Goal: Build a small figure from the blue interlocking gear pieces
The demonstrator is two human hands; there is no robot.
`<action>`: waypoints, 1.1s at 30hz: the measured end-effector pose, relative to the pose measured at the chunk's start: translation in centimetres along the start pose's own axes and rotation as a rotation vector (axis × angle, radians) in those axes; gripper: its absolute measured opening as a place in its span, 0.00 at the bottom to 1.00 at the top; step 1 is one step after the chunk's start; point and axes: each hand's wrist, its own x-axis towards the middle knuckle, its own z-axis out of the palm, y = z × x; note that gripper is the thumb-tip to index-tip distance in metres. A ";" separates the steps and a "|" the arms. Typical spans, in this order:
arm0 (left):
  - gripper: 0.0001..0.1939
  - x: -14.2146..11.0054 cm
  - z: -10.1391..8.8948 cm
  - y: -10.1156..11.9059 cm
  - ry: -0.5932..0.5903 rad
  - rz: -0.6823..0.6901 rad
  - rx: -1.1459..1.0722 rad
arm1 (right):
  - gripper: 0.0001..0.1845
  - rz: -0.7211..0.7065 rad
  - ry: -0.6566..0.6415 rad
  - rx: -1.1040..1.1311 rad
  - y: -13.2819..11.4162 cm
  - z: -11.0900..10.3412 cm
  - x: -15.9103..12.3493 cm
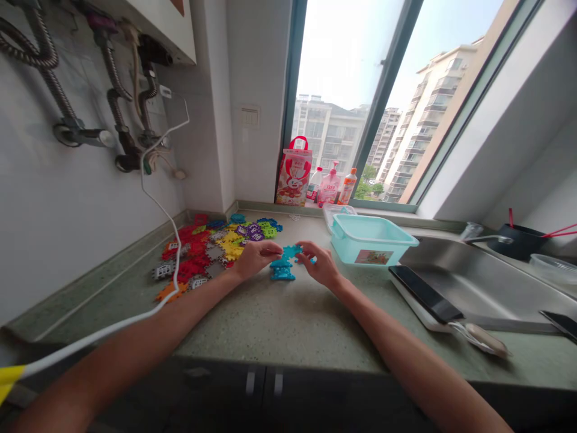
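1. The blue block assembly (283, 264) stands on the surface (279, 319), just left of the teal tub (372, 239); it is built of interlocking toothed pieces.
2. The left hand (255, 257) meets the assembly from the side away from the tub; its fingers (273, 247) are curled and pinch the upper left edge of the assembly.
3. The right hand (321, 264) lies between the assembly and the tub; its fingers (305, 246) are closed on the upper right edge of the assembly.
4. The loose block pile (211, 249), in red, yellow, purple, grey and orange, lies on the surface further left of the tub, beyond the left hand; a white cable (174, 264) crosses it.
5. The sink (478, 282) adjoins the tub on its right; a dark phone (426, 293) rests at the sink's near edge, in front of the tub.
6. A pink bag (294, 173) and bottles (331, 185) stand on the sill behind the tub.
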 end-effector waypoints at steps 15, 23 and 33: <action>0.13 0.6 -1.9 -0.5 -0.083 0.044 0.430 | 0.12 0.019 -0.121 -0.013 1.3 1.1 0.0; 0.10 0.7 -1.9 -0.8 -0.057 -0.016 0.400 | 0.13 0.088 -0.161 -0.006 1.2 1.0 -0.1; 0.11 1.1 -1.3 -1.2 -0.064 0.039 0.431 | 0.09 0.039 -0.121 -0.179 2.0 1.4 0.2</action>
